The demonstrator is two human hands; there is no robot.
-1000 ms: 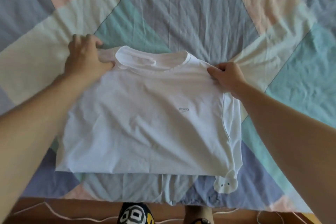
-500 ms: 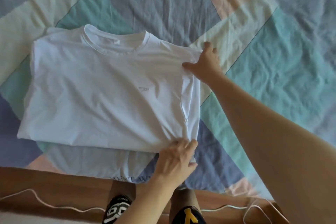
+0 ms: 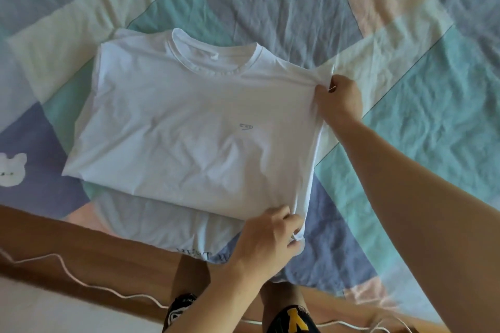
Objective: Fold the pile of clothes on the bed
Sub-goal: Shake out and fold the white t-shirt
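Note:
A white T-shirt [image 3: 189,127] lies flat on the patchwork bedspread [image 3: 419,121], collar away from me, its lower part folded under. My right hand [image 3: 339,96] pinches the shirt's right shoulder corner and lifts it slightly. My left hand [image 3: 266,242] grips the shirt's near right corner at the folded bottom edge. The shirt's left side lies flat and untouched. A small grey logo sits on its chest.
The bed's wooden edge [image 3: 67,240] runs along the bottom left, with a white cord [image 3: 70,273] trailing on the floor below it. My feet in patterned slippers [image 3: 292,319] stand by the bed. A white bear print [image 3: 12,169] marks the bedspread at left.
My left hand left the shirt's left shoulder and came to its near right corner, which it now grips. My right hand, lying open on the right shoulder edge, now pinches and lifts it.

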